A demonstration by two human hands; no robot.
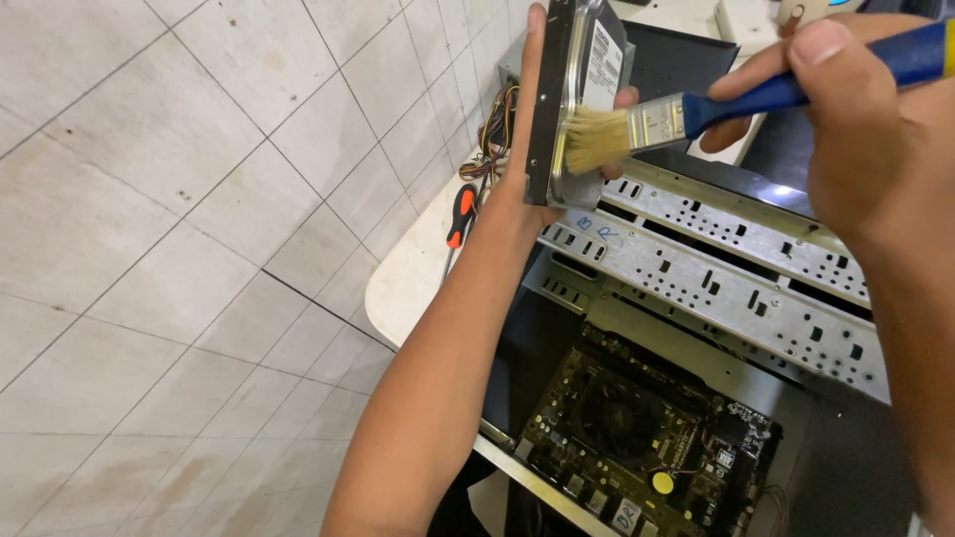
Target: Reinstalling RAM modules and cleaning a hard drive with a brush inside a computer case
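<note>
We've got one hard drive held upright on edge above the open computer case, left hand clamped around it, fingers curled over the far side. Right hand is closed on one blue-handled paintbrush, bristles touching the drive's face. White rectangular label on the drive's top side. One motherboard below. One orange-handled screwdriver on the pale desk, left.

I see even, bright light from above; soft shadows lie inside the case; mild glare on its metal rack; the near right hand is slightly blurred.
</note>
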